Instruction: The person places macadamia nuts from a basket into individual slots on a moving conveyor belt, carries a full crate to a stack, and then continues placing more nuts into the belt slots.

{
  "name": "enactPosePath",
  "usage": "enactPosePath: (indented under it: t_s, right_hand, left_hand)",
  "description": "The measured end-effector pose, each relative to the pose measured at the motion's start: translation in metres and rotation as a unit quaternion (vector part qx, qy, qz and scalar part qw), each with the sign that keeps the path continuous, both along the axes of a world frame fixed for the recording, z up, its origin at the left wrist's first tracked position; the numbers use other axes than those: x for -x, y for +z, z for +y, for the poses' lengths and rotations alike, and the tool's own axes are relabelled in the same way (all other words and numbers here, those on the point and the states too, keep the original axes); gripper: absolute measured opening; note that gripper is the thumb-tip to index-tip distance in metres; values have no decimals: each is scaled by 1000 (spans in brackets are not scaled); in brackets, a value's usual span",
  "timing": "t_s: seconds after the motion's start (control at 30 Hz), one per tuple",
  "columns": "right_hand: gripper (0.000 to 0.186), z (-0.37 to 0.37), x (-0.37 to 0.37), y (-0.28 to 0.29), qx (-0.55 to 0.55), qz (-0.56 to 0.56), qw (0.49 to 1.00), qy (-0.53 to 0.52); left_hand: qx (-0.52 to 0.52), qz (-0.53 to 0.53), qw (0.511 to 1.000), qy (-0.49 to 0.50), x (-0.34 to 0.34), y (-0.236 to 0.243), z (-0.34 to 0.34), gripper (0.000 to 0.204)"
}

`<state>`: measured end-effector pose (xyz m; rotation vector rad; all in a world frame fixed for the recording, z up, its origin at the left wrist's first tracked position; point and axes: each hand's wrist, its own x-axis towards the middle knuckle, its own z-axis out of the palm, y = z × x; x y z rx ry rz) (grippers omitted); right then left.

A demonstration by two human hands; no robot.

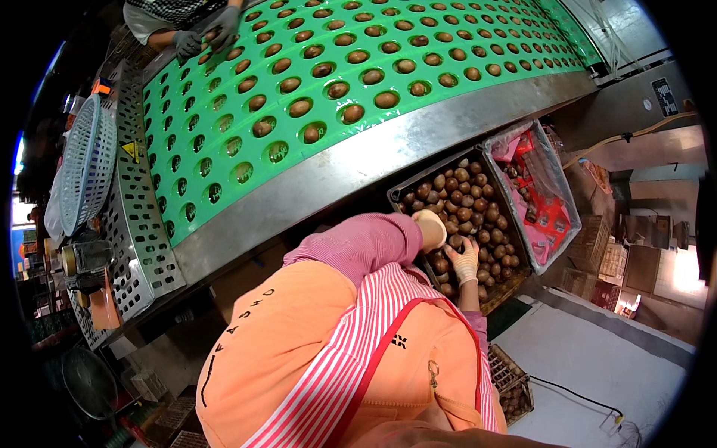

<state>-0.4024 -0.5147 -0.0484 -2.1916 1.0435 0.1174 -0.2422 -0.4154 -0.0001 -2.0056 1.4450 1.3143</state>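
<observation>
Brown eggs (478, 204) fill a dark crate (520, 278) beside the metal edge of a conveyor. My left hand (431, 228), in a cream glove, reaches down over the crate's left part; its fingers are hidden from view. Close by, my right hand (464, 261) wears a pale glove with bare fingertips. Its thumb and fingers are spread apart over the eggs and touch them; no egg is lifted out of the pile.
A green conveyor (358, 86) with rows of cups, many holding eggs, runs behind the crate. Across it, a co-worker's grey-gloved hands (222, 28) handle eggs. A plastic-lined bin (549, 201) with red packets stands right of the crate. A blue basket (84, 166) leans at far left.
</observation>
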Motion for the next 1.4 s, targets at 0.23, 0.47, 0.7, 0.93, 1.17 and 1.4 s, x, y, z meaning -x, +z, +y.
enactPosePath:
  t_s: [0.23,0.47,0.7,0.93,1.17,1.4]
  right_hand:
    - [60,-18,34,-3,-359,-165,901,-178]
    - [57,-20,0,-1,-277,-3,960,-38]
    - [49,-16,11,35,-396,-103,894,-184]
    - [72,35,-119,99,-484,-247,838,-53]
    - [45,245,-328,143,-567,-130,772,257]
    - [49,404,-419,78,-579,-17,734,354]
  left_hand:
    - [1,188,982,-11,-49,-24,10,76]
    - [-18,184,981,-51,-51,-38,-11,75]
    - [132,455,870,138,-83,-17,32,63]
    - [404,591,443,540,-132,44,175,41]
    - [586,164,412,678,-144,55,419,52]
    - [469,52,343,812,-159,-8,548,44]
